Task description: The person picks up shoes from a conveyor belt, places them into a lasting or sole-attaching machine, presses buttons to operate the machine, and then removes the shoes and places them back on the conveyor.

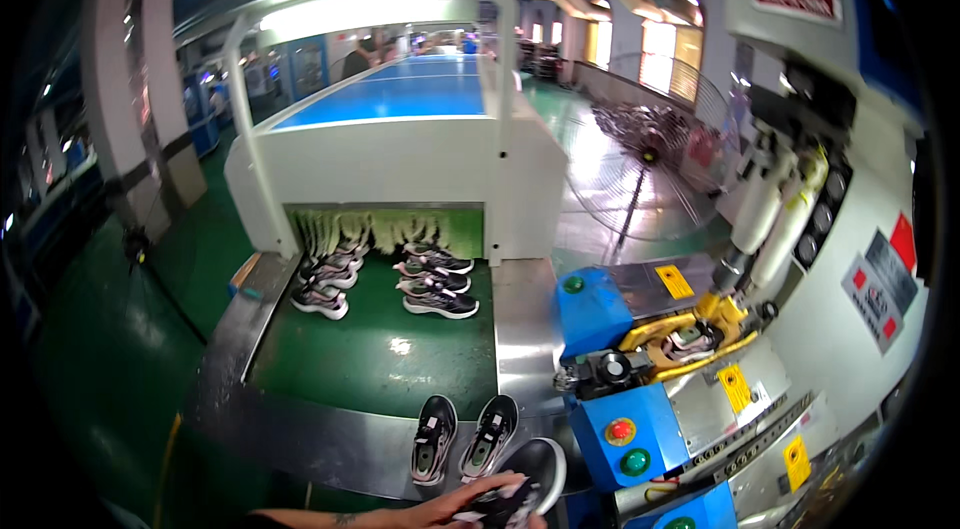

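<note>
At the lower edge, my left hand (478,499) is closed around a black sneaker (535,469) with a white sole, held tilted. A bit of skin shows below that shoe at the picture's edge. It may be my right hand, but its fingers are mostly cut off. Just beyond my left hand, a pair of dark sneakers with pale pinkish trim, one left (433,439) and one right (491,437), stands on the metal ledge (350,439). Another sneaker (692,339) sits clamped between yellow pads in the press machine (640,419) on the right.
Ahead, a green conveyor belt (380,359) carries several sneakers (440,301) in two rows toward a bristle curtain (390,229) under a white tunnel (400,164). Blue housings with red (620,431) and green buttons (635,462) stand close on the right. A large fan (648,155) is behind.
</note>
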Available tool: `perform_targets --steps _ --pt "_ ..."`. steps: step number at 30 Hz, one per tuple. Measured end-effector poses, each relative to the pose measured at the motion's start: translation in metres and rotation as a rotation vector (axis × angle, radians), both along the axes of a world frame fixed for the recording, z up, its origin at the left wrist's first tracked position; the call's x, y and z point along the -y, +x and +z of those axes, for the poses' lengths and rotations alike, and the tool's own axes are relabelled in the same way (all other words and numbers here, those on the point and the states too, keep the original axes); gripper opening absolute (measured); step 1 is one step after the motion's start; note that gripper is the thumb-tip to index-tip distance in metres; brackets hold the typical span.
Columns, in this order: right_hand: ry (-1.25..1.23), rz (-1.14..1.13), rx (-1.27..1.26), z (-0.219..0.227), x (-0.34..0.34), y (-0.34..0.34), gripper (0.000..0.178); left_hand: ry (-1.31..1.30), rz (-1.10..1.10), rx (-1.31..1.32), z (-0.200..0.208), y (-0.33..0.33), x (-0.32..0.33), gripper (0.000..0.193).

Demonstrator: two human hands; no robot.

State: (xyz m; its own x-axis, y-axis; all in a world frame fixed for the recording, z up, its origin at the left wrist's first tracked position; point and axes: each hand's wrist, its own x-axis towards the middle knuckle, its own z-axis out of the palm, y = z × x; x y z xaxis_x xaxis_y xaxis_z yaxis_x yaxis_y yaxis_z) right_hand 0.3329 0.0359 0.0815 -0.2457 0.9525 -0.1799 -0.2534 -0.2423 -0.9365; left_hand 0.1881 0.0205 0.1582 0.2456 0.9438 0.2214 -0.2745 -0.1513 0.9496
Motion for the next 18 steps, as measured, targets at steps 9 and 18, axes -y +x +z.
perform_targets --steps 9,18 --pt "-0.250 0.054 0.111 -0.017 -0.017 -0.141 0.044 -0.136 0.379 0.471 -0.153 -0.204 -0.012 0.040" --pt "0.206 0.062 1.303 -0.137 -0.066 -0.217 0.063 -0.154 0.843 0.010 -0.060 -0.308 0.021 0.023"
